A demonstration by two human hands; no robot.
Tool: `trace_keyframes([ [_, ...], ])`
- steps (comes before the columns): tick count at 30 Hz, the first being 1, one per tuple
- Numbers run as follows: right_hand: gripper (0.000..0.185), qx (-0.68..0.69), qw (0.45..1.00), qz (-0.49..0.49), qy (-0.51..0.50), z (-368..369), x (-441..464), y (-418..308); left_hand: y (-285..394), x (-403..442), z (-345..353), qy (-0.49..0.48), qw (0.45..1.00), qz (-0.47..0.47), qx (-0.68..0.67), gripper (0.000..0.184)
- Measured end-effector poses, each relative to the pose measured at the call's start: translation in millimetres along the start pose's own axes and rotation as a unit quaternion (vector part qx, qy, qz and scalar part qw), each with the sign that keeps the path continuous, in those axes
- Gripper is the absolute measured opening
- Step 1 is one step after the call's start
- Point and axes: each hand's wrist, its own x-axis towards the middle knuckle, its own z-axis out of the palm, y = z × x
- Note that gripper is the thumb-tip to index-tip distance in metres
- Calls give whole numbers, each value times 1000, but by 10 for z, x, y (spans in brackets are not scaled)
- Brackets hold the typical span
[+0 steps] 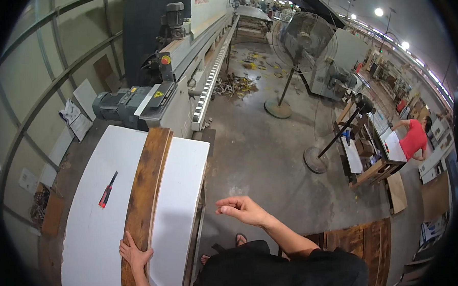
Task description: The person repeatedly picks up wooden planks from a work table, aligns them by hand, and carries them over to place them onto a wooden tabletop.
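My left hand (pixel 135 253) rests with spread fingers on the near part of a long brown wood board (pixel 148 187). The board lies lengthwise on a white-topped table (pixel 182 181). My right hand (pixel 242 210) hangs in the air over the floor, right of the table, with nothing in it; its fingers are stretched out and the thumb lies a little below them. A red and black knife (pixel 107 193) lies on the white top, left of the board.
A long machine (pixel 185 78) with a motor (pixel 116 106) stands beyond the table. Dark wood boards (pixel 356 250) are at my right. Two stand fans (pixel 306 37) are ahead. A person in red (pixel 414 139) is by a workbench (pixel 378 169) at the right.
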Motion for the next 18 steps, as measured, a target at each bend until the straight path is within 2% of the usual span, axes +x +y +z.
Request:
trace_keyframes([
  [7,41,-7,998,54,45,-45,-183,277,-35,10,25,-4,1000,1,0,131],
  [13,40,-11,997,61,42,4,-123,297,-43,23,28,18,1000,8,2,125],
  [18,40,-28,997,64,36,123,20,366,-53,44,0,4,1000,9,-9,128],
])
